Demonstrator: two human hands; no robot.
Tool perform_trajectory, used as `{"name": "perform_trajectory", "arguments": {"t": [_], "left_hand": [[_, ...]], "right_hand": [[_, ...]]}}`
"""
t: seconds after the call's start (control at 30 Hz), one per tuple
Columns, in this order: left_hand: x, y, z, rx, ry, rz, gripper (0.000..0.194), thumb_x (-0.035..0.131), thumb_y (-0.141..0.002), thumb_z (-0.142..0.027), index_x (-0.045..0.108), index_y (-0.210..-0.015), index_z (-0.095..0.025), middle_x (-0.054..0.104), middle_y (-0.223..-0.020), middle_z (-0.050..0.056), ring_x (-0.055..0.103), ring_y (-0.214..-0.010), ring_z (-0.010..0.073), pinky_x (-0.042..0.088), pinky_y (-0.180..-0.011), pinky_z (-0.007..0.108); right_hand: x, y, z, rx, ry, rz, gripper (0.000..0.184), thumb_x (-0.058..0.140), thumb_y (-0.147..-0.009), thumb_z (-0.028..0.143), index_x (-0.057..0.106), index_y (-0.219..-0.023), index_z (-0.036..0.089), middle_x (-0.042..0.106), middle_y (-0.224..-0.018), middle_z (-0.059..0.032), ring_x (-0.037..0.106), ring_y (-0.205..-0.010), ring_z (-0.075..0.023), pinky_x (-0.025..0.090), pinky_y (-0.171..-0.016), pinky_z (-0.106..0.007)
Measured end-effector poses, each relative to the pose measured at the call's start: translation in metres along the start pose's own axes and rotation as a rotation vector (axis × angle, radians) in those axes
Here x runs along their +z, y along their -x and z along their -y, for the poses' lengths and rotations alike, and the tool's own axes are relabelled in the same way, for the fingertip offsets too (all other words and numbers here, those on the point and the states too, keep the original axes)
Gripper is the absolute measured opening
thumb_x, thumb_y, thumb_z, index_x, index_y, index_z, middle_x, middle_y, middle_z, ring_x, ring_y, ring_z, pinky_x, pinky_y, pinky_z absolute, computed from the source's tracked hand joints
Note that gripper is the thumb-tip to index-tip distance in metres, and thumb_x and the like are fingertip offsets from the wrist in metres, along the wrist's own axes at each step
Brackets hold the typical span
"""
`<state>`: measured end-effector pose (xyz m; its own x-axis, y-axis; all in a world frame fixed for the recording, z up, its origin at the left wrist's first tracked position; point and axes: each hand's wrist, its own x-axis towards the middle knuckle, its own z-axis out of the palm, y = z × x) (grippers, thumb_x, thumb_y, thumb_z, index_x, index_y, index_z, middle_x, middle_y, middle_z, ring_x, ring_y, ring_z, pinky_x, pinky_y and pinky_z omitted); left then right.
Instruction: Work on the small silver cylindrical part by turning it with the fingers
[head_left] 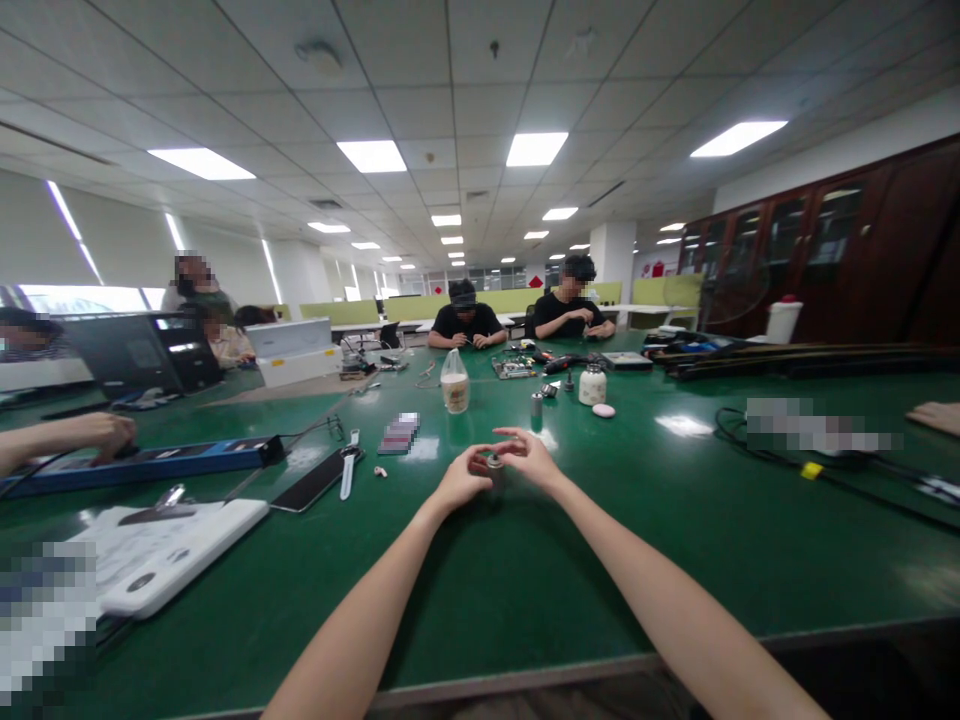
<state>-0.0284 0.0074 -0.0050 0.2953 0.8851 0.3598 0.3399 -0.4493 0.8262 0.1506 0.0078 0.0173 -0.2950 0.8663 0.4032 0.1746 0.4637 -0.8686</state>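
Pinching a small round thing (494, 462) between them, the left hand (462, 480) and right hand (531, 460) curl in a nearly closed grip over the green tabletop (495, 610), near a silver can (536, 410).

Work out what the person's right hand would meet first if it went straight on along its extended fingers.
Probably the bagged cup, ahead and to the left of the right hand. Depth is unclear, and the left hand lies close to that line, so it might be brushed first.
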Motion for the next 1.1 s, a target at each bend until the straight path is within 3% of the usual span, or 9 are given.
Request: {"name": "perform_trajectory", "arguments": {"t": [0.43, 0.6, 0.83, 0.97, 1.1], "left_hand": [[0.006, 0.003, -0.023, 0.077, -0.368, -0.352, 0.022, 0.061, -0.095, -0.03, 0.064, -0.113, -0.018, 0.064, -0.122, 0.008, 0.063, -0.107, 0.024, 0.051, -0.093, 0.047], [-0.015, -0.002, -0.017, 0.001, -0.492, -0.423, 0.023, 0.059, -0.096, -0.032, 0.064, -0.115, -0.019, 0.062, -0.125, 0.009, 0.062, -0.109, 0.0243, 0.051, -0.094, 0.047], [-0.041, 0.014, 0.009, -0.143, -0.593, -0.355, 0.025, 0.061, -0.095, -0.03, 0.062, -0.118, -0.018, 0.062, -0.125, 0.009, 0.063, -0.106, 0.0243, 0.053, -0.09, 0.046], [-0.036, 0.013, 0.009, -0.123, -0.579, -0.322, 0.025, 0.061, -0.096, -0.03, 0.062, -0.118, -0.018, 0.062, -0.125, 0.009, 0.063, -0.107, 0.0243, 0.053, -0.091, 0.046], [-0.025, 0.006, -0.003, -0.018, -0.5, -0.284, 0.023, 0.06, -0.096, -0.029, 0.063, -0.116, -0.018, 0.063, -0.122, 0.009, 0.064, -0.104, 0.0233, 0.054, -0.089, 0.045]], "right_hand": [[0.015, 0.008, -0.022, 0.18, -0.139, 0.156, 0.026, 0.061, -0.096, 0.028, 0.06, -0.118, 0.015, 0.065, -0.115, -0.0074, 0.067, -0.095, -0.0208, 0.058, -0.081, -0.04], [0.013, 0.006, -0.023, 0.192, -0.125, 0.164, 0.026, 0.061, -0.096, 0.028, 0.06, -0.118, 0.015, 0.065, -0.116, -0.0075, 0.066, -0.096, -0.0211, 0.057, -0.082, -0.04], [0.013, 0.007, -0.023, 0.194, -0.113, 0.173, 0.026, 0.061, -0.096, 0.028, 0.06, -0.118, 0.015, 0.064, -0.117, -0.0077, 0.066, -0.098, -0.0216, 0.057, -0.083, -0.041], [0.013, 0.007, -0.023, 0.188, -0.105, 0.178, 0.026, 0.061, -0.096, 0.028, 0.06, -0.118, 0.016, 0.064, -0.117, -0.0077, 0.066, -0.098, -0.0215, 0.057, -0.083, -0.041], [0.012, 0.007, -0.025, 0.177, -0.1, 0.185, 0.026, 0.061, -0.096, 0.028, 0.06, -0.118, 0.015, 0.064, -0.116, -0.0076, 0.066, -0.096, -0.0213, 0.057, -0.082, -0.041]]}}
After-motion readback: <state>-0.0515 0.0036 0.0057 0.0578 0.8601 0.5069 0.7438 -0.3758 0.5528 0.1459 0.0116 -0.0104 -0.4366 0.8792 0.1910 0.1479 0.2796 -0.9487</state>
